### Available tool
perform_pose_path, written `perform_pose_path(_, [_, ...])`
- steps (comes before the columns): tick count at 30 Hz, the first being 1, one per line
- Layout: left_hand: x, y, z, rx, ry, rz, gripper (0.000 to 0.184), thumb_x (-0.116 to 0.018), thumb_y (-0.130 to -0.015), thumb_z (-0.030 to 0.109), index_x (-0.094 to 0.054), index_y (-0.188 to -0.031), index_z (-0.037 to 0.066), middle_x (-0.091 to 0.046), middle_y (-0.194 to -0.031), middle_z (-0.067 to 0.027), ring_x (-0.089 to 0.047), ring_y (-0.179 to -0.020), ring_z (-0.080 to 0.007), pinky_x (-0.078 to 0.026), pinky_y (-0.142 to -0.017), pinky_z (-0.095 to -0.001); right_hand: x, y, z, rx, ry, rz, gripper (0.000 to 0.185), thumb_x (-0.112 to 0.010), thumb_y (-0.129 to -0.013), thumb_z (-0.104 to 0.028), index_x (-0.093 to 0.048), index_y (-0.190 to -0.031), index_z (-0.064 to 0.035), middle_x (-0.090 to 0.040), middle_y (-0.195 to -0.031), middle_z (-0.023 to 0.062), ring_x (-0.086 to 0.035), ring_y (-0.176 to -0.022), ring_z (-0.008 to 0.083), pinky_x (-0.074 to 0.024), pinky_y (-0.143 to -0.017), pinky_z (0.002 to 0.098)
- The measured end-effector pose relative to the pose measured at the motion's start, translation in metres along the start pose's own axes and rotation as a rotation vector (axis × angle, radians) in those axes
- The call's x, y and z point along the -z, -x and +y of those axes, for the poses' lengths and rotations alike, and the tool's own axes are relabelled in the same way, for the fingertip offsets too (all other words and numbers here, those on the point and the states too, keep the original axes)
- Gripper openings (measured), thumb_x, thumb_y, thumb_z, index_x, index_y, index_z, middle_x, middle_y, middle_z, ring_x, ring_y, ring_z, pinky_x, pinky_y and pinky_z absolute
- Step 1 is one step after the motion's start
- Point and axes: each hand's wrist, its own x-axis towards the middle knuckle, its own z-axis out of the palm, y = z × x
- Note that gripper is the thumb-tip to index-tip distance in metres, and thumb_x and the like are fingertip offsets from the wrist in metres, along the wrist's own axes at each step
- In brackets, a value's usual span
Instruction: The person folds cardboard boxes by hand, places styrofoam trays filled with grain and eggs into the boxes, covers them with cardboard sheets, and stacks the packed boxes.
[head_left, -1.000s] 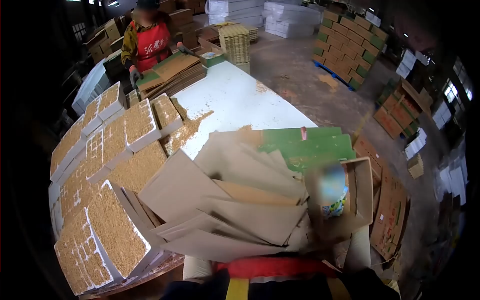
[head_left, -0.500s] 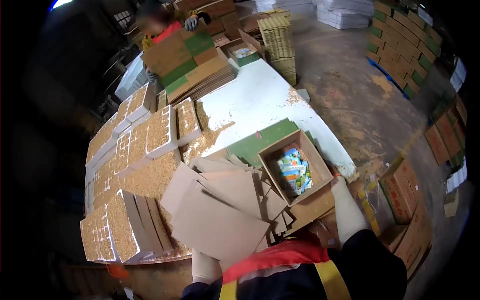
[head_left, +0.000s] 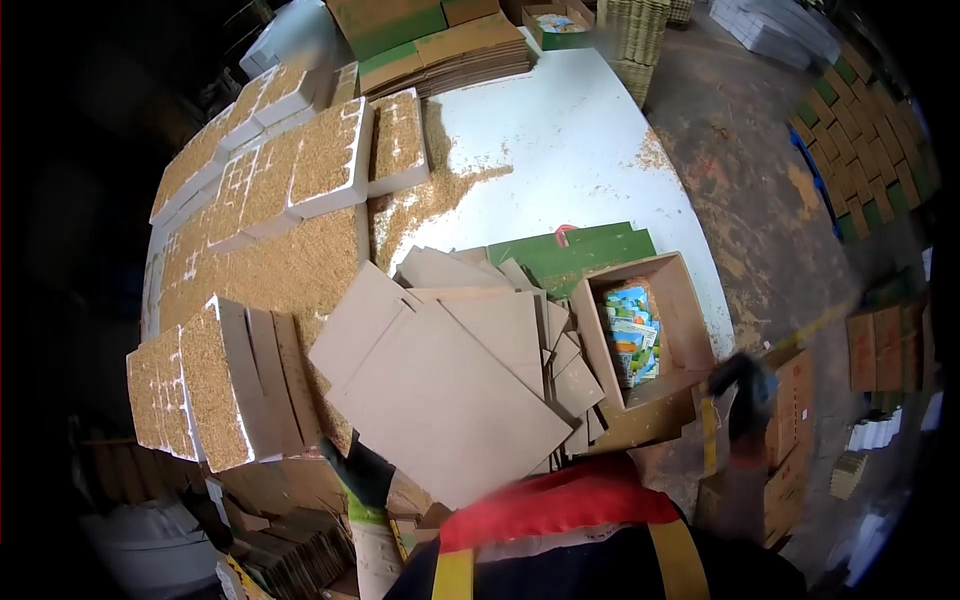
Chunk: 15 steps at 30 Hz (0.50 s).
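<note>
My left hand (head_left: 364,474), in a dark glove, is at the table's front edge beside the loose cardboard sheets (head_left: 450,400). Its fingers look apart, with nothing visible in them. Just off the right corner of an open cardboard box (head_left: 690,310) is my right hand (head_left: 745,390), also dark-gloved. Motion smears it, so its grip is unclear. Inside the box lie several colourful printed packets (head_left: 632,335). Green-printed flat cardboard (head_left: 590,245) lies behind the box and the sheets.
White trays filled with brown grains (head_left: 330,155) stand at the left. Spilled grains (head_left: 440,200) lie on the white tabletop (head_left: 570,130). Flattened cartons (head_left: 460,55) are stacked at the far end, near another box of packets (head_left: 560,25). Cartons (head_left: 790,420) stand on the floor at right.
The view has shifted down, and the co-worker is out of frame. Both my gloved hands now show; my right hand has moved outward from the box's corner and my left hand sits left of the sheets.
</note>
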Motion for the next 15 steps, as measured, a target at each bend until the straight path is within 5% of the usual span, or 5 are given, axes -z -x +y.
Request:
perform_pose_path(2, [0.014, 0.011, -0.010, 0.066, 0.155, -0.224, 0.080, -0.034, -0.099, 0.065, -0.024, -0.157, 0.010, -0.035, -0.158, -0.0092, -0.039, -0.140, -0.0270, -0.024, -0.121, -0.0425, -0.056, 0.023, -0.049, -0.100, 0.226, -0.544, 0.029, -0.065, -0.095, -0.024, -0.067, -0.112, -0.0006, -0.070, -0.093, 0.0104, -0.068, -0.083, 0.0194, -0.0562, -0.070, 0.0330])
perform_pose_path(3, [0.007, 0.021, -0.023, -0.023, -0.509, 0.080, 0.078, -0.040, -0.099, 0.061, -0.028, -0.155, 0.009, -0.034, -0.158, -0.0088, -0.037, -0.142, -0.0251, -0.026, -0.120, -0.0411, -0.079, 0.030, -0.061, -0.139, 0.511, -0.795, 0.032, -0.067, -0.093, -0.024, -0.065, -0.114, 0.0002, -0.070, -0.098, 0.0118, -0.068, -0.087, 0.0207, -0.0566, -0.074, 0.0324])
perform_pose_path(7, [-0.075, 0.002, -0.042, 0.011, -0.733, 0.623, 0.027, -0.066, -0.091, 0.013, -0.055, -0.111, -0.002, -0.062, -0.092, -0.0087, -0.059, -0.071, -0.0140, -0.046, -0.056, -0.0264, -0.136, 0.084, 0.034, -0.020, 0.589, -0.439, 0.056, -0.070, -0.090, -0.022, -0.048, -0.137, -0.0013, -0.062, -0.122, 0.0150, -0.063, -0.105, 0.0214, -0.0530, -0.086, 0.0303])
perform_pose_path(12, [-0.079, -0.019, -0.021, 0.061, -0.873, 0.567, 0.028, -0.068, -0.090, 0.018, -0.058, -0.108, -0.002, -0.061, -0.084, -0.0044, -0.057, -0.069, -0.0118, -0.043, -0.055, -0.0258, -0.195, 0.071, 0.064, -0.618, -0.202, -0.181, 0.054, -0.059, -0.098, -0.015, -0.037, -0.146, -0.0023, -0.048, -0.142, 0.0124, -0.055, -0.123, 0.0222, -0.0422, -0.107, 0.0367])
perform_pose_path(15, [-0.092, -0.054, -0.004, 0.049, -0.889, 0.531, 0.028, -0.073, -0.089, 0.027, -0.068, -0.100, 0.002, -0.061, -0.077, 0.0010, -0.053, -0.062, -0.0082, -0.040, -0.054, -0.0230, -0.221, 0.051, 0.052, -0.605, -0.649, -0.248, 0.053, -0.058, -0.099, -0.014, -0.036, -0.147, -0.0039, -0.052, -0.136, 0.0124, -0.057, -0.119, 0.0226, -0.0490, -0.100, 0.0391])
